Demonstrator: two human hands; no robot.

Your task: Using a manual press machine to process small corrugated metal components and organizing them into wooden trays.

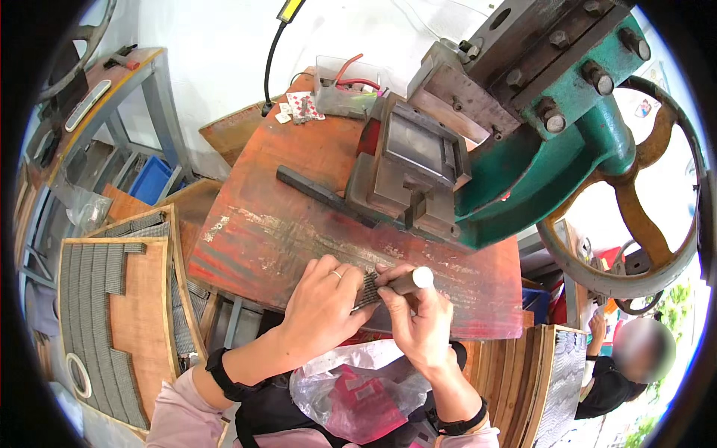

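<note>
Left hand and right hand meet at the near edge of the red tabletop. The left hand lies palm down, fingers curled over a small grey ribbed strip, pinning it flat against the wood; a ring shows on one finger. The right hand is closed around a short white-ended cylindrical tool, whose tip rests at the strip's right end. The step in hand appears to be dressing or marking the strip by hand, directly in front of the green press and its dark die block. The next move seems to call for a steady hold with the left hand and a controlled stroke of the tool along the strip. At far left, a wooden tray carries rows of similar grey strips; below the hands sits a crumpled plastic bag. The strip's left half is hidden beneath the fingers, so its length and pattern cannot be judged. The tool's working tip is covered, and the flywheel is cut off at right.
</note>
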